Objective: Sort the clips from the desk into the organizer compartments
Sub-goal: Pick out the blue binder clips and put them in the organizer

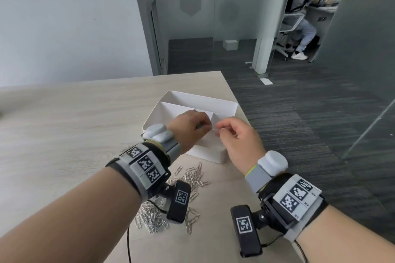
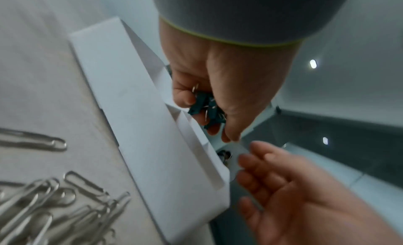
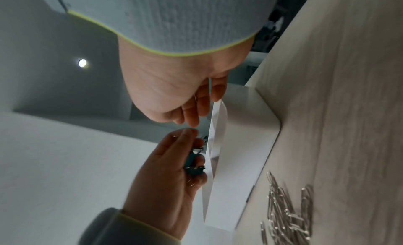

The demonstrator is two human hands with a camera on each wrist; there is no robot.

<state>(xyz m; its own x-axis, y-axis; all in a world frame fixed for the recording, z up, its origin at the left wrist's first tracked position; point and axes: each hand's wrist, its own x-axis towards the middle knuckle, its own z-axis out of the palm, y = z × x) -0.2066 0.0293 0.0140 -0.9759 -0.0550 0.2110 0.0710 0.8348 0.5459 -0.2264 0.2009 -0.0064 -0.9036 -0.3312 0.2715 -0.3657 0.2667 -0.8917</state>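
Observation:
The white organizer [image 1: 224, 104] stands near the desk's right edge. My left hand [image 1: 202, 126] hovers over its near compartments and grips several teal binder clips [image 2: 207, 109] in curled fingers; those teal binder clips [image 3: 193, 162] also show from the right wrist. My right hand [image 1: 220, 130] hangs just right of it above the organizer, fingers loosely bent, with nothing visibly held. A dark clip [image 2: 225, 155] lies inside a compartment. A pile of silver paper clips [image 1: 171, 198] is spread on the desk in front of the organizer, under my left wrist.
The desk edge [image 1: 237, 100] runs just right of the organizer, with dark carpet beyond it. A person [image 1: 303, 6] sits on a chair far back behind a glass partition. Bare desk surface [image 1: 74, 124] stretches to the left.

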